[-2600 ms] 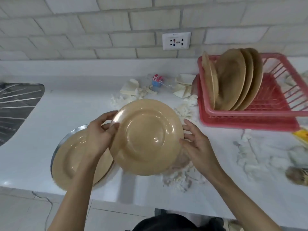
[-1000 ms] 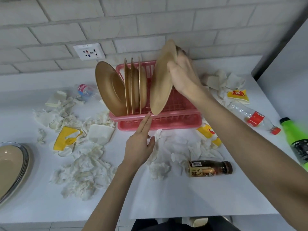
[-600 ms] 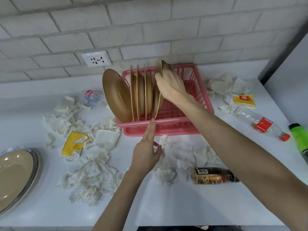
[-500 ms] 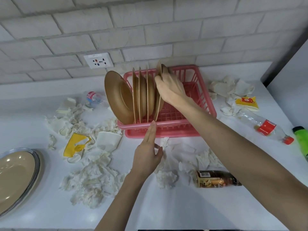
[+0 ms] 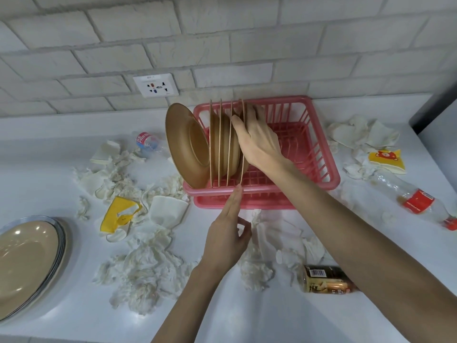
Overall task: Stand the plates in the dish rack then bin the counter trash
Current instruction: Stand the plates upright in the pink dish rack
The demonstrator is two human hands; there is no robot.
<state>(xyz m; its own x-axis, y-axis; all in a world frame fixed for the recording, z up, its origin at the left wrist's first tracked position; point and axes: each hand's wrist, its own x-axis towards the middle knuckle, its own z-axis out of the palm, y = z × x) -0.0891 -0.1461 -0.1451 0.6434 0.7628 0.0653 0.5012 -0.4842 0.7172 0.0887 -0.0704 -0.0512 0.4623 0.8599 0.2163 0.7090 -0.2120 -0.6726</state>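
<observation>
Plates (image 5: 223, 144) upright in dish rack (image 5: 324, 157)

Crumpled tissues (image 5: 146, 271) at 7 o'clock, nearest. L hand (image 5: 228, 241) center: fingers straight & pressed together, tips touching rack's front rim. R hand (image 5: 258, 141) at 12 o'clock, fingers & thumb pinching the rightmost one.

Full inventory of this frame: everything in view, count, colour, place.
dish rack: one, pink, back centre of counter
plates in rack: five, brown, left end, leftmost leaning
beige plate: at least one, on tray, left edge
metal tray: one, silver, under it
clear bottle: one, red label, lying right
small bottle: one, clear, back left
brown bottle: one, lying front right
wrappers: two, yellow, either side of rack
tissues: many, white, scattered
wall socket: one, white, above rack
left hand: straight fingers touch rack's near rim
right hand: grips rightmost plate
</observation>
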